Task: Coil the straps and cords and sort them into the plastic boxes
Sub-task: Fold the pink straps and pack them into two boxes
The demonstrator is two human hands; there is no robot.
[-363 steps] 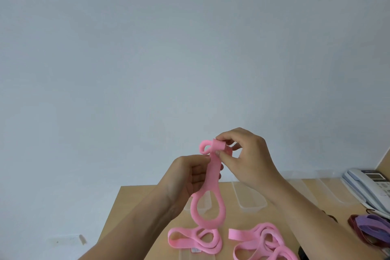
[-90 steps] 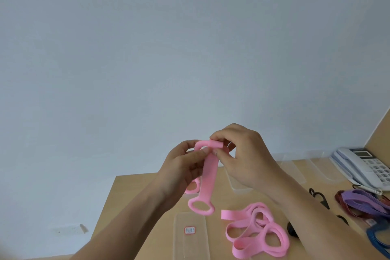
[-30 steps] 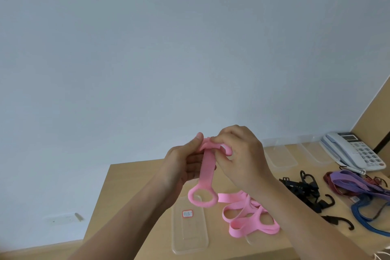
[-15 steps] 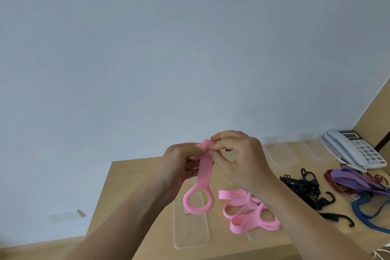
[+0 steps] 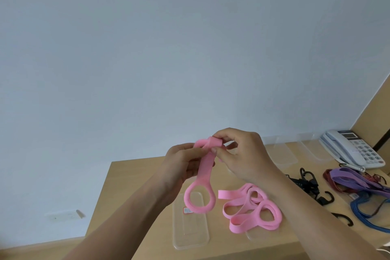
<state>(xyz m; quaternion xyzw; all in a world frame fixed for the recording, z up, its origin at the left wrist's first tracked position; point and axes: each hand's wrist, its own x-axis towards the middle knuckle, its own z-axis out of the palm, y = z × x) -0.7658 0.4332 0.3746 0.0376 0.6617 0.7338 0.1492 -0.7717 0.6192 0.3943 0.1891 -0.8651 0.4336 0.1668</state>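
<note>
Pink strap [image 5: 205,167] held up in the air above the near left part of the bench [image 5: 135,177], top end folded into a small roll, lower end hanging as a round loop over a box. Largest first: pale wooden bench, set against a plain wall. Clear plastic boxes next: one [image 5: 190,232] at the near edge with a small label, two more [image 5: 282,154] [image 5: 312,148] at the far side. White desk phone [image 5: 352,150] at the far right corner. Loose pile of pink straps [image 5: 251,209] right of the near box. Purple straps [image 5: 356,179], blue cord [image 5: 365,211] and black hooks [image 5: 310,181] spread along the right side. Left hand [image 5: 181,167] closed around the strap just below the roll; right hand [image 5: 238,154] pinching the rolled end with thumb and fingertips.
</note>
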